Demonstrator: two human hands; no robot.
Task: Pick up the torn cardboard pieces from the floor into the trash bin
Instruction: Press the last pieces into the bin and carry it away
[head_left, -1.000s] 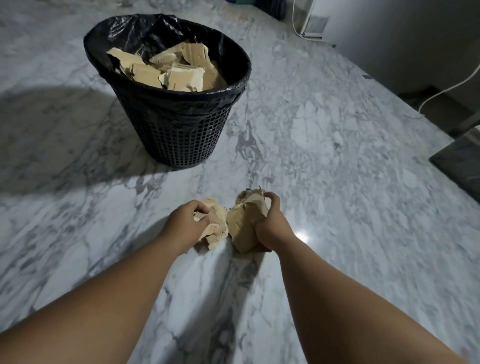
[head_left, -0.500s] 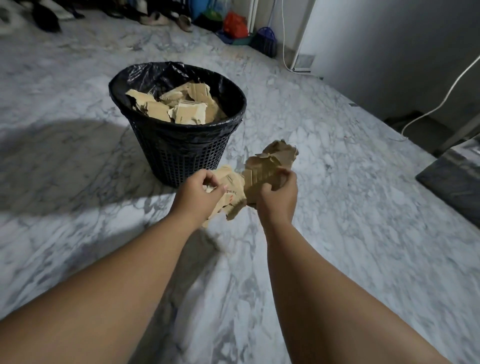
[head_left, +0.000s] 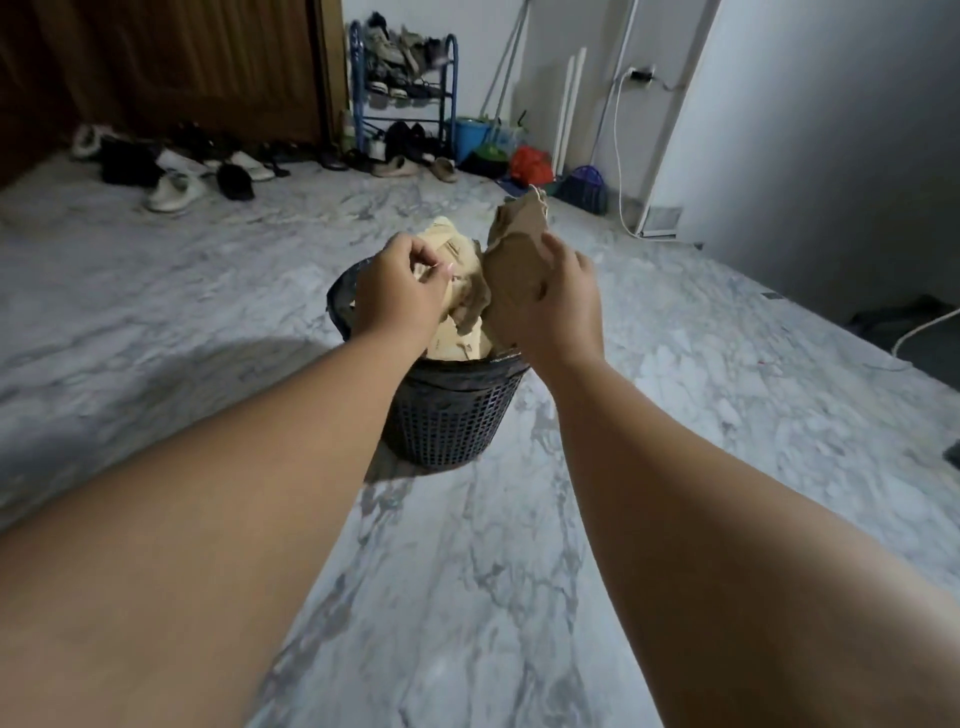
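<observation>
A black mesh trash bin (head_left: 451, 421) with a black liner stands on the marble floor at the centre. Torn cardboard pieces (head_left: 460, 345) fill it near the rim. My left hand (head_left: 397, 291) is over the bin's mouth, closed on a pale crumpled cardboard piece (head_left: 457, 254). My right hand (head_left: 558, 301) is beside it, gripping a larger brown cardboard piece (head_left: 517, 254) that sticks up above the bin. Both forearms hide most of the bin's rim.
Marble floor (head_left: 441, 597) stretches all around. Several shoes (head_left: 176, 192) lie by a wooden door at the back left. A blue shoe rack (head_left: 402, 88), buckets and bags stand at the back. A white cable (head_left: 621, 171) hangs at the wall on the right.
Both hands rose from the floor with their cardboard pieces and moved forward over the bin. The view tilted up, revealing the back of the room.
</observation>
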